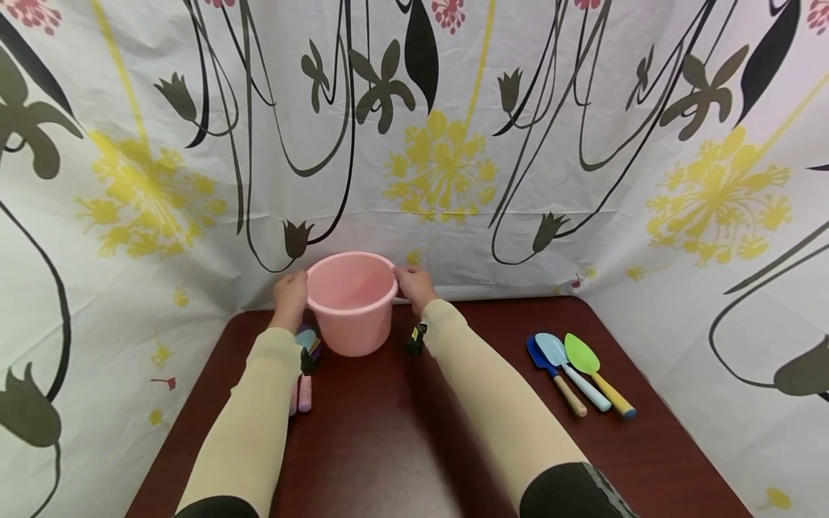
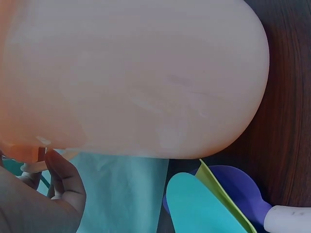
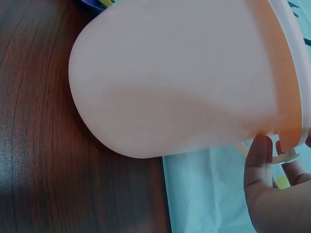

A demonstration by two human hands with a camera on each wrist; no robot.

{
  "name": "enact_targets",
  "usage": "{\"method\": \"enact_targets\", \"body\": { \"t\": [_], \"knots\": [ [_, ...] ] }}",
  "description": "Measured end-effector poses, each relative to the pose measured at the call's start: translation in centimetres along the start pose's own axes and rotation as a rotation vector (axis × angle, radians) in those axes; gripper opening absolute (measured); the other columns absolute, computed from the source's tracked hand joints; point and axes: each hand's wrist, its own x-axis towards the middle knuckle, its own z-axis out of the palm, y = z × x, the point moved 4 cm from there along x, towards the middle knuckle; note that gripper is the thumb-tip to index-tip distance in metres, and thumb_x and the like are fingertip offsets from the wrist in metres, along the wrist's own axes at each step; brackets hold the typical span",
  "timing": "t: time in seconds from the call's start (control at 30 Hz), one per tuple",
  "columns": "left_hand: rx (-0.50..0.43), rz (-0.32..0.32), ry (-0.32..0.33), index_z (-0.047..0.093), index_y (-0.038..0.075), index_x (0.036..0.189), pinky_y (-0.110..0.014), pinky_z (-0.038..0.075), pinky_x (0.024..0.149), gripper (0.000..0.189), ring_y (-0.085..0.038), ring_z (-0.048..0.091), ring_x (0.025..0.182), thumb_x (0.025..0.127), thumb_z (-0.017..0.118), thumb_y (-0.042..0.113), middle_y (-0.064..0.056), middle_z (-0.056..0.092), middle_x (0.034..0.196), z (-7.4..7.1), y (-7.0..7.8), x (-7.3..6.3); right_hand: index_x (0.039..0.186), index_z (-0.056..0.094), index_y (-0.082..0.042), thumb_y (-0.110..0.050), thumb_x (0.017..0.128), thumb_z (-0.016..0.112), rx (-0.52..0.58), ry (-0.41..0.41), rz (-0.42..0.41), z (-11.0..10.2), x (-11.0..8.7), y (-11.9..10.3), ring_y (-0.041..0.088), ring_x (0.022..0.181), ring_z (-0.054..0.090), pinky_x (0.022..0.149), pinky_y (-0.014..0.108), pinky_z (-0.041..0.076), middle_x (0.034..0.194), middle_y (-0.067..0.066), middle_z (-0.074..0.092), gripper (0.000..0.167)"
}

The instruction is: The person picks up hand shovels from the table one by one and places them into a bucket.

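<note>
A pink plastic bucket (image 1: 354,327) stands upright at the far side of the dark red-brown table, its open top upward. My left hand (image 1: 289,293) grips it at the left edge of the rim; in the left wrist view, the thumb and fingers of that hand (image 2: 56,194) curl at a small loop beneath the rim. On the opposite side my right hand (image 1: 417,286) holds the rim, its thumb and fingers (image 3: 262,160) pinching a similar loop in the right wrist view. Close to my left forearm lie small shovels (image 1: 306,392) with pink handles, partly hidden by the sleeve.
Three toy shovels lie side by side at the right: a dark blue one (image 1: 539,351), a light blue one (image 1: 553,350) and a green one with a yellow handle (image 1: 583,354). A floral-patterned white sheet (image 1: 447,237) hangs behind the table (image 1: 363,460) and along both sides.
</note>
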Motion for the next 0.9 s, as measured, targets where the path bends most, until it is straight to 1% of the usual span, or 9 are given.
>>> {"method": "enact_targets", "body": {
  "t": [0.1,0.23,0.37,0.47,0.57,0.63,0.7,0.8,0.9],
  "knots": [
    [0.007,0.001,0.004,0.064,0.001,0.146,-0.031,0.052,0.090,0.052,-0.026,0.062,0.112,0.113,0.049,0.037,-0.020,0.063,0.137,0.1,0.0,-0.2,0.136,0.072,0.000,-0.030,0.111,0.066,0.015,0.023,-0.002,-0.2,0.0,0.2,0.027,0.105,0.074,0.106,0.050,0.057,0.131,0.021,0.072,0.040],
    [0.013,0.005,0.019,0.066,-0.001,0.142,-0.034,0.051,0.095,0.050,-0.027,0.060,0.114,0.111,0.049,0.035,-0.021,0.063,0.137,0.4,0.1,-0.6,0.137,0.071,-0.001,-0.030,0.111,0.066,0.047,0.012,-0.003,-0.6,0.1,0.4,0.033,0.113,0.073,0.108,0.052,0.056,0.131,0.022,0.072,0.039],
    [0.039,0.020,0.021,0.068,-0.003,0.133,-0.034,0.051,0.089,0.048,-0.026,0.059,0.105,0.110,0.051,0.036,-0.019,0.064,0.127,0.8,0.3,-1.1,0.137,0.070,0.001,-0.029,0.111,0.065,0.067,-0.007,-0.012,-1.3,0.1,0.5,0.038,0.118,0.071,0.106,0.049,0.057,0.136,0.026,0.069,0.040],
    [0.055,0.044,0.006,0.070,-0.004,0.127,-0.033,0.050,0.086,0.047,-0.025,0.059,0.101,0.110,0.052,0.036,-0.018,0.064,0.122,1.1,0.6,-1.6,0.136,0.070,0.004,-0.028,0.111,0.064,0.080,-0.016,-0.019,-2.2,-0.1,0.5,0.040,0.121,0.070,0.098,0.043,0.059,0.138,0.026,0.067,0.041],
    [0.048,0.067,-0.011,0.070,-0.004,0.124,-0.032,0.049,0.085,0.045,-0.024,0.059,0.100,0.109,0.053,0.035,-0.017,0.064,0.121,1.6,0.9,-2.3,0.132,0.071,0.006,-0.027,0.111,0.064,0.098,-0.027,-0.027,-3.1,-0.4,0.4,0.038,0.115,0.070,0.092,0.040,0.058,0.135,0.025,0.066,0.040],
    [0.041,0.084,-0.018,0.070,-0.004,0.121,-0.032,0.049,0.083,0.043,-0.023,0.059,0.097,0.109,0.054,0.034,-0.016,0.065,0.119,1.9,1.1,-2.8,0.128,0.072,0.005,-0.028,0.111,0.064,0.097,-0.022,-0.031,-3.7,-0.7,0.4,0.032,0.104,0.071,0.091,0.040,0.058,0.129,0.022,0.068,0.038],
    [0.034,0.105,-0.021,0.070,-0.004,0.118,-0.032,0.049,0.080,0.041,-0.023,0.059,0.094,0.108,0.054,0.032,-0.016,0.065,0.117,2.3,1.2,-3.2,0.124,0.073,0.002,-0.028,0.111,0.064,0.099,-0.015,-0.034,-4.3,-1.0,0.4,0.028,0.098,0.071,0.091,0.041,0.058,0.123,0.019,0.069,0.035],
    [0.029,0.130,-0.015,0.070,-0.004,0.112,-0.032,0.048,0.077,0.038,-0.023,0.058,0.090,0.107,0.054,0.030,-0.016,0.064,0.111,3.0,1.3,-3.9,0.124,0.074,0.000,-0.029,0.112,0.064,0.106,-0.009,-0.030,-5.2,-1.7,0.4,0.028,0.099,0.071,0.092,0.043,0.058,0.119,0.015,0.070,0.033],
    [0.029,0.143,-0.003,0.070,-0.003,0.108,-0.034,0.048,0.077,0.035,-0.024,0.057,0.089,0.106,0.055,0.028,-0.015,0.064,0.107,3.7,1.3,-4.5,0.127,0.073,0.003,-0.029,0.113,0.062,0.109,-0.014,-0.028,-6.1,-2.4,0.2,0.031,0.106,0.071,0.092,0.041,0.058,0.123,0.019,0.070,0.037]
  ]
}}
